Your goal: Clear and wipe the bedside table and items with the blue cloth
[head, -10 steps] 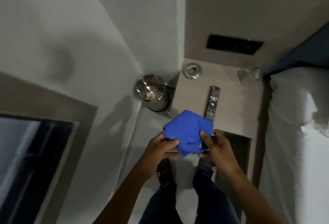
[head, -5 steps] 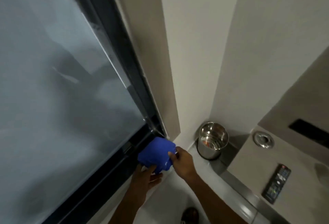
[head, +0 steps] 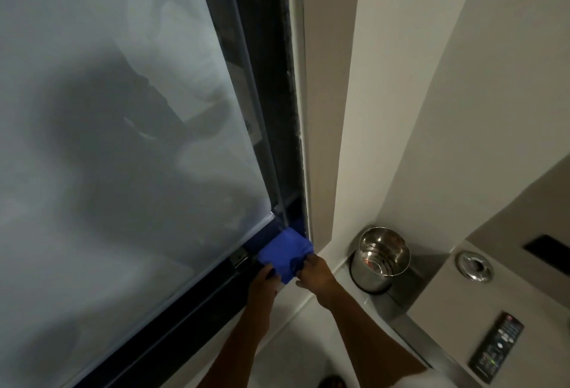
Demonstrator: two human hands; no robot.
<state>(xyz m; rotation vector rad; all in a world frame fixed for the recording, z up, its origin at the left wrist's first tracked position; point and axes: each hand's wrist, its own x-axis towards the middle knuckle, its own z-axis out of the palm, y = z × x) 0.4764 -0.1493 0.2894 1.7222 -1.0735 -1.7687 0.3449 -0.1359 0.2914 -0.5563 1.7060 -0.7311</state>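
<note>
The blue cloth [head: 283, 253], bunched up, rests against the lower right corner of a dark window frame [head: 271, 147]. My left hand [head: 262, 284] grips its lower left edge and my right hand [head: 314, 273] pinches its right side. The bedside table [head: 456, 292] stands at the lower right, away from both hands. On it lie a black remote control [head: 496, 346] and a round metal ashtray [head: 474, 265].
A shiny steel waste bin [head: 381, 259] stands on the floor between the wall corner and the table. A frosted window pane [head: 123, 140] fills the left. A black switch panel [head: 547, 247] sits on the wall above the table. A shoe tip [head: 331, 383] shows at the bottom.
My view has swung left from the bedside table to the window. Both hands have carried the blue cloth away from the table to the window frame's lower corner.
</note>
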